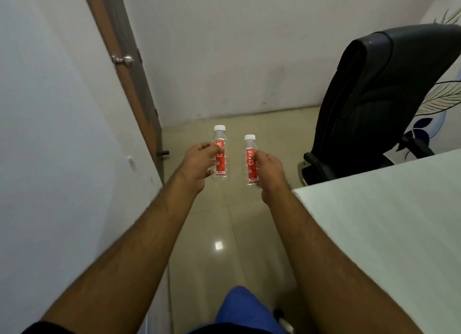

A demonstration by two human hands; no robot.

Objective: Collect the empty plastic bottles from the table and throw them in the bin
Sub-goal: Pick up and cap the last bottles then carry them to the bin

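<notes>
The light is soft and even, moderately bright, with a slightly greenish-grey cast. A small square glare spot sits on the glossy floor (219, 245), pointing to a lamp overhead. Shadows are faint; the black chair (379, 104) beyond the glare spot reads as a dark mass with only thin highlights. The tabletop (389, 229) to the right of the spot looks pale and nearly washed out. Wide-angle distortion bends the door edge (124, 79) and stretches both forearms toward the lower corners. Detail is slightly soft throughout.

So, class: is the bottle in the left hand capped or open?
Capped: the left-hand bottle carries a white cap on its neck.
</notes>
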